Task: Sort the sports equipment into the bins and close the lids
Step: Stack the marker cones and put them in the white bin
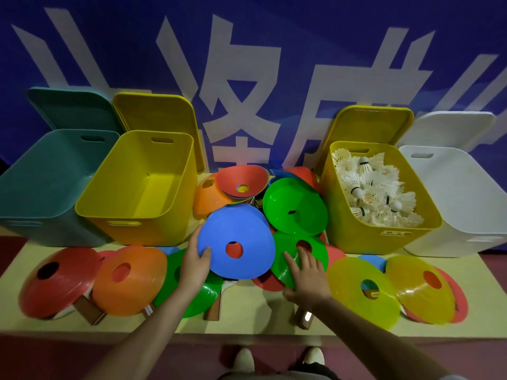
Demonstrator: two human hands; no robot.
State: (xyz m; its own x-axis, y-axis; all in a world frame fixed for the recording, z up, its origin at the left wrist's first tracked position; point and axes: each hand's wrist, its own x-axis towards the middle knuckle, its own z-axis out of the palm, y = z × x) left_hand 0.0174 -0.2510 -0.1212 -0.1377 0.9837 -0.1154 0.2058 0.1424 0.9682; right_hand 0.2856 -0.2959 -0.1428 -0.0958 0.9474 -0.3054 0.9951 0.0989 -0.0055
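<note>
four open bins in a row along the back: teal bin (46, 174), empty yellow bin (137, 182), a second yellow one (381, 187) stuffed with white shuttlecocks (375, 187), then a white bin (455, 198). each lid (153, 111) leans upright behind its bin. disc cones everywhere between and in front, overlapping: blue cone (236, 242) on top of the middle pile, green cone (295, 205) tilted behind it, orange (129, 278) and red (57, 278) at left, yellow (362, 292) at right. wooden paddle handles (212, 305) poke out underneath.

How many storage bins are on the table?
4: teal bin far left, empty yellow bin beside it, yellow bin of shuttlecocks right of centre, white bin far right.
</note>
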